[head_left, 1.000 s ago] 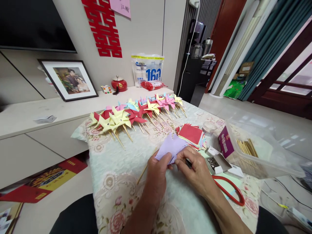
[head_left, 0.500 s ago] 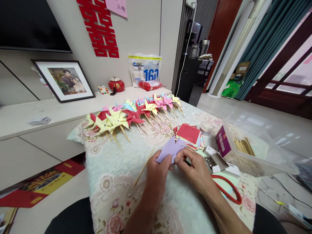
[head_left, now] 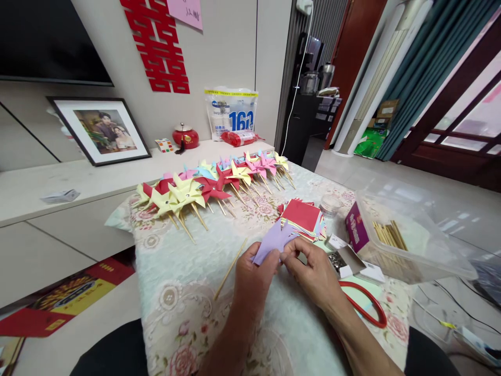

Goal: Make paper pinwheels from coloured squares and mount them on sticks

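Observation:
A cut sheet of lilac paper (head_left: 274,237) is pinched between both my hands above the floral tablecloth (head_left: 188,282). My left hand (head_left: 256,277) grips its near left corner with the fingers closed. My right hand (head_left: 313,271) pinches the near right edge, fingers curled. A bare wooden stick (head_left: 230,267) lies on the cloth just left of my left hand. A stack of red and mixed coloured paper squares (head_left: 303,216) sits right behind the lilac sheet. A row of finished paper pinwheels (head_left: 203,185) on sticks lies across the far side of the table.
A small open box of metal pins (head_left: 344,261) and red-handled scissors (head_left: 366,308) lie by my right wrist. A clear plastic tub (head_left: 407,240) holds sticks and a purple box. A small round jar (head_left: 331,204) stands behind the paper stack. A low cabinet (head_left: 78,183) carries a framed photo.
Both hands stayed on the lilac paper, with only small finger shifts. The camera view drifted slightly, so everything sits a little further left in the picture.

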Demonstrator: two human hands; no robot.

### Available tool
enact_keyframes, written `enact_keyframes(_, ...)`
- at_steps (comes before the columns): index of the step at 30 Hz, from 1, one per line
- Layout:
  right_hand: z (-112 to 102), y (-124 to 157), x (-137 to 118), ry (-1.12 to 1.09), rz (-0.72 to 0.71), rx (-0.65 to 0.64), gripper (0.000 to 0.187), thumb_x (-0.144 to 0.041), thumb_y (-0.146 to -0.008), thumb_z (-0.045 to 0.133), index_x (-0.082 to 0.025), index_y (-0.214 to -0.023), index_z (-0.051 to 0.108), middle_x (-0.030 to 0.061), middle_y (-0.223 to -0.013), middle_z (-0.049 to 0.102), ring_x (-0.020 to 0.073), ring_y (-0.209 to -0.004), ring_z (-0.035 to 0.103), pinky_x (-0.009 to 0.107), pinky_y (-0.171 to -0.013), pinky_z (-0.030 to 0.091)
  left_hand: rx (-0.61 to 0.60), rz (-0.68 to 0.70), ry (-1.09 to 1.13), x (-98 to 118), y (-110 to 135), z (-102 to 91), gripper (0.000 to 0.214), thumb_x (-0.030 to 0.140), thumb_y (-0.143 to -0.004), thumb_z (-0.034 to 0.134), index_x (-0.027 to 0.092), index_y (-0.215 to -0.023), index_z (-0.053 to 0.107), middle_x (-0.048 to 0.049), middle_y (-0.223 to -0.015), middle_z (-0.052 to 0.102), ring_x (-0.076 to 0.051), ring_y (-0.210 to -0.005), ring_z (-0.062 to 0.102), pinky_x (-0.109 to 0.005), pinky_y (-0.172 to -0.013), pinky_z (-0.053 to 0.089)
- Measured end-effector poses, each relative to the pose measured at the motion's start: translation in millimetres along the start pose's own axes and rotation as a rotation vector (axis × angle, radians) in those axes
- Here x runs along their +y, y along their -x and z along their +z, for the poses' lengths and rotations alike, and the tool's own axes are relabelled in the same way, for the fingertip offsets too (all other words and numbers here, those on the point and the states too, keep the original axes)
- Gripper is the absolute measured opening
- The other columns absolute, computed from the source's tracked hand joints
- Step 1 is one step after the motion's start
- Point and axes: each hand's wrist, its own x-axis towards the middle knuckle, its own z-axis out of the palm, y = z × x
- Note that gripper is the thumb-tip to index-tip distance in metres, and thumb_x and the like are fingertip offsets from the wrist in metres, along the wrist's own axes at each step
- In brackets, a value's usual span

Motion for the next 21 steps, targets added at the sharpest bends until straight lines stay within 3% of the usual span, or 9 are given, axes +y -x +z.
enact_keyframes(10, 2, 1, 3, -0.012, -0.082, 0.034, 0.02, -0.032, -0.085, 0.059, -0.021, -0.068, 0.062, 0.001, -0.069, 0.06, 0.0191, -0.072, 0.056, 0.032, -0.068, 0.04, 0.052, -0.055, -0.116, 9, -1, -3.7, 0.015, 0.029, -0.064, 0.068, 0.017, -0.062, 0.061, 0.004, -0.048, 0.053, -0.011, -0.048, 0.044, -0.023, -0.05, 0.036)
enact_keyframes(13, -1, 2, 7, -0.043, -0.145, 0.212, 0.015, -0.035, -0.086, 0.063, -0.021, -0.086, 0.069, 0.0028, -0.083, 0.065, 0.0207, -0.082, 0.059, 0.034, -0.077, 0.043, 0.022, -0.125, -0.103, 15, -4, -9.8, 0.015, 0.03, -0.062, 0.067, 0.015, -0.065, 0.064, 0.0005, -0.051, 0.06, -0.012, -0.049, 0.048, -0.023, -0.05, 0.038)
enact_keyframes(16, -7, 0, 13, -0.105, -0.11, 0.315, 0.037, -0.042, -0.085, 0.067, -0.023, -0.117, 0.066, 0.0069, -0.108, 0.068, 0.0249, -0.101, 0.06, 0.039, -0.089, 0.043, -0.075, -0.174, -0.116, 20, -6, -16.3, 0.014, 0.029, -0.061, 0.065, 0.015, -0.065, 0.064, -0.0012, -0.053, 0.062, -0.012, -0.049, 0.048, -0.023, -0.05, 0.037)
enact_keyframes(18, -10, -1, 16, -0.191, -0.037, 0.248, 0.055, -0.045, -0.084, 0.069, -0.023, -0.133, 0.058, 0.0089, -0.118, 0.067, 0.0272, -0.109, 0.06, 0.041, -0.092, 0.043, -0.146, -0.198, -0.153, 23, -7, -19.8, 0.014, 0.029, -0.061, 0.065, 0.015, -0.064, 0.063, -0.0003, -0.052, 0.06, -0.011, -0.049, 0.046, -0.023, -0.048, 0.033)
enact_keyframes(21, -12, -2, 15, -0.366, 0.06, 0.034, 0.071, -0.045, -0.084, 0.07, -0.022, -0.147, 0.045, 0.0073, -0.11, 0.069, 0.0253, -0.099, 0.063, 0.038, -0.082, 0.047, -0.207, -0.221, -0.196, 25, -7, -23.0, 0.015, 0.031, -0.061, 0.065, 0.017, -0.061, 0.06, 0.0027, -0.05, 0.054, -0.011, -0.049, 0.043, -0.023, -0.048, 0.032)
